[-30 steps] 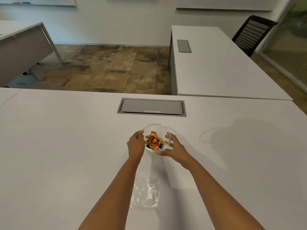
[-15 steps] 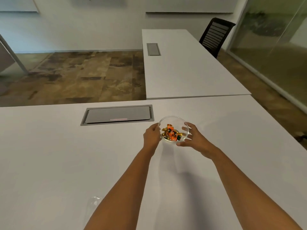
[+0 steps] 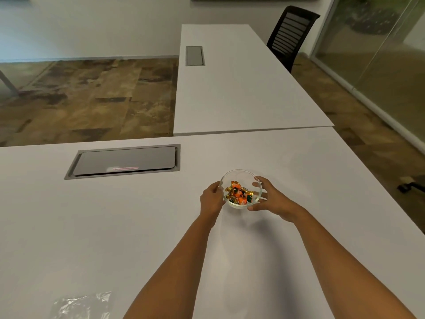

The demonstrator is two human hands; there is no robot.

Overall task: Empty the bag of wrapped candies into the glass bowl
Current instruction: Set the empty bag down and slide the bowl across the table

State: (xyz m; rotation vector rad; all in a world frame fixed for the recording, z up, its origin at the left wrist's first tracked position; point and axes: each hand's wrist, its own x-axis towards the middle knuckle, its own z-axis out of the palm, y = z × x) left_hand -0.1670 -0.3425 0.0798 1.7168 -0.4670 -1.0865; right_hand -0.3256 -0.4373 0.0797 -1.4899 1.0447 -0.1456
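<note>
A small glass bowl point(image 3: 241, 178) sits on the white table point(image 3: 92, 226), right of centre. Inside it lie several wrapped candies point(image 3: 240, 193) in orange, gold and green. My left hand point(image 3: 211, 200) cups the bowl's left side and my right hand point(image 3: 273, 199) cups its right side, fingers against the glass. A clear plastic bag point(image 3: 80, 306) lies flat and empty-looking on the table at the lower left, apart from both hands.
A grey cable hatch point(image 3: 124, 161) is set into the table behind and left of the bowl. A second white table point(image 3: 241, 88) adjoins at the back, with a black chair point(image 3: 292, 35) beyond it. A glass wall point(image 3: 379, 54) runs along the right.
The bowl, held in both hands, has shifted to the right across the table, away from the hatch. The view has turned right, so the bag now shows at the lower left.
</note>
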